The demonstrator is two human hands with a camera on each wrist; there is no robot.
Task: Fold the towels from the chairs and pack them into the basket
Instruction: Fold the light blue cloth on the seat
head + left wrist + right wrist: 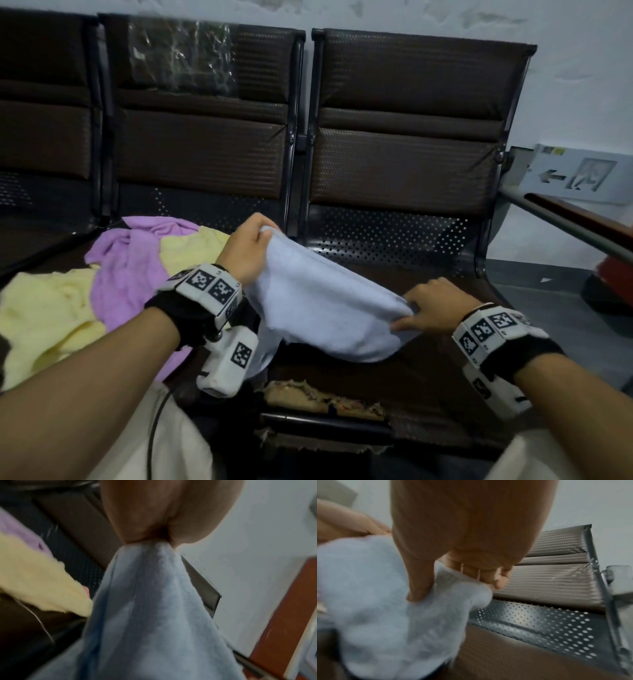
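Dark chairs point(404, 164) line a pale wall; the blue towel point(325, 308) hangs above the right seat. Left hand point(246, 250) and right hand point(431, 308) each pinch a corner. Risk: slack cloth slipping, spoiling the fold.

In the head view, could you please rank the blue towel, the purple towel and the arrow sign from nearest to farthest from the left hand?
1. The blue towel: the left hand pinches its far corner.
2. The purple towel: crumpled on the seat to the hand's left.
3. The arrow sign: far right, leaning against the wall beyond the chairs.
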